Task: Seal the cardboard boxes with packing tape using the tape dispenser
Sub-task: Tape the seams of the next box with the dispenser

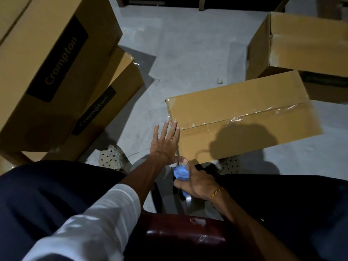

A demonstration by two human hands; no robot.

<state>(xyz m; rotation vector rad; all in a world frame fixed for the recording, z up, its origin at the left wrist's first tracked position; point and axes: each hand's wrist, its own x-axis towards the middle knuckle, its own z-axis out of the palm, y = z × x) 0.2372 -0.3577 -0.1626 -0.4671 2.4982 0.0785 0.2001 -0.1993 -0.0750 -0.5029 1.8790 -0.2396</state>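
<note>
So, left hand (163,146) spread flat, fingers pressing the near end of the cardboard box (243,117) on the floor (188,53). Right hand (197,183) wrapped round the blue tape dispenser (181,173), right at the box's near bottom corner.

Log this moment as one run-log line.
left hand: flat on box end | right hand: grips blue tape dispenser at box corner | top seam: taped

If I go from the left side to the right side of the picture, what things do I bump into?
Big Crompton box → smaller Crompton box → left hand → blue tape dispenser → taped box → far box.
</note>
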